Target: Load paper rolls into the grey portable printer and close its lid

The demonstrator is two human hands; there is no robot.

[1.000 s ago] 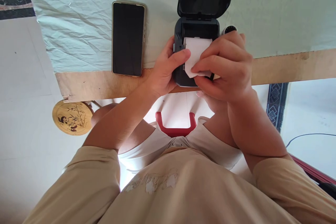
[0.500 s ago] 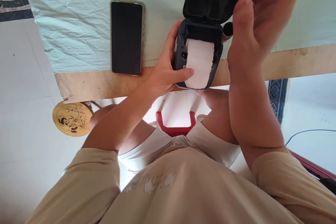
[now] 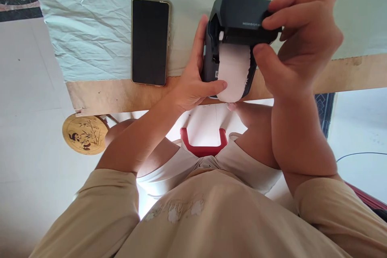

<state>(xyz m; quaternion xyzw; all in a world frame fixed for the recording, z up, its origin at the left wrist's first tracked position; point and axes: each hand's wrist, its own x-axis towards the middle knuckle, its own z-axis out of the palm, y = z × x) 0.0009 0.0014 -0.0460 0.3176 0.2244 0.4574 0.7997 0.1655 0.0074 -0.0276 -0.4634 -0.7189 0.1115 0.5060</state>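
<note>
I see the printer (image 3: pixel 234 44) at the table (image 3: pixel 121 96) edge, beside a phone (image 3: pixel 149 41). Left hand (image 3: pixel 193 84) grips its side, thumb on the paper (image 3: pixel 232 70); right hand (image 3: pixel 298 40) clasps the lid (image 3: pixel 242 18), apparently part-closed.

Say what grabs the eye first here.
The dark printer at the table's near edge, a white paper strip hanging out under its lid. The right hand grips the lid from the right; the left hand holds the body, thumb on the paper. A black phone lies to the left on the pale cloth.
</note>
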